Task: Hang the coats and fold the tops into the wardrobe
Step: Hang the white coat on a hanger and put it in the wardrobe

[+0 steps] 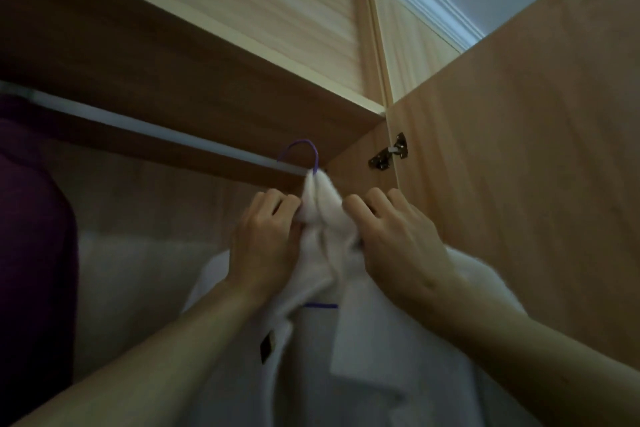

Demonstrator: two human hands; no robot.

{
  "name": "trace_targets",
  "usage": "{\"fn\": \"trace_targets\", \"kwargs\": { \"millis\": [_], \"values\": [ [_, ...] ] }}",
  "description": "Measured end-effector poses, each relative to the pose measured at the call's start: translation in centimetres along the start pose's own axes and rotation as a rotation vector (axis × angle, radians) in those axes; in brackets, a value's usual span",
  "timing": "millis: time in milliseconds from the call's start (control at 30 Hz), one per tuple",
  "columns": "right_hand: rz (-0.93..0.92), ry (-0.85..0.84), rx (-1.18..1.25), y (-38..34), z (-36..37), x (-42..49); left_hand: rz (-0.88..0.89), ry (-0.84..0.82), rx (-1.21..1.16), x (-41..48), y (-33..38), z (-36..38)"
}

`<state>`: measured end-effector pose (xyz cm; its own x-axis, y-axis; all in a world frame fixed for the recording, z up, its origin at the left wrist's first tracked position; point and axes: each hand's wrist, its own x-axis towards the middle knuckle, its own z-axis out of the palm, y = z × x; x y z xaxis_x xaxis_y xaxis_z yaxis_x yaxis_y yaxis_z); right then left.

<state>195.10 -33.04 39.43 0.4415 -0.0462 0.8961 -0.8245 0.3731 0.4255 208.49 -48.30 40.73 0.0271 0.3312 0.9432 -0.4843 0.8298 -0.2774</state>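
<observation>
Left hand [266, 246] and right hand [391, 243] pinch the fuzzy white coat [363, 374] — on a purple hanger [320, 305].

Below the rail [138, 130], the white coat [381, 340] covers nearly all of the purple hanger [304, 147]; only its hook at the rail and a short strip of bar show. The fingertips of my left hand [266, 246] and right hand [394, 246] sink into the collar they grip just under the rail. The coat's lower part runs off the bottom edge. The rail's left end is cut off, and the dark garment [31, 218] under it there is too dim to identify.
</observation>
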Motion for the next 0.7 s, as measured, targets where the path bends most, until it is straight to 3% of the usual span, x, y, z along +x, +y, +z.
{"fn": "trace_targets", "kwargs": {
  "millis": [567, 700],
  "values": [
    [0.145, -0.054, -0.230, -2.0, 15.4, 3.2, -0.109, 0.011, -0.201, -1.0, -10.8, 14.6],
    [0.199, -0.074, -0.261, -1.1, 17.8, 4.6, -0.104, 0.059, -0.140, 0.6, -12.2, 17.5]
  ]
}}
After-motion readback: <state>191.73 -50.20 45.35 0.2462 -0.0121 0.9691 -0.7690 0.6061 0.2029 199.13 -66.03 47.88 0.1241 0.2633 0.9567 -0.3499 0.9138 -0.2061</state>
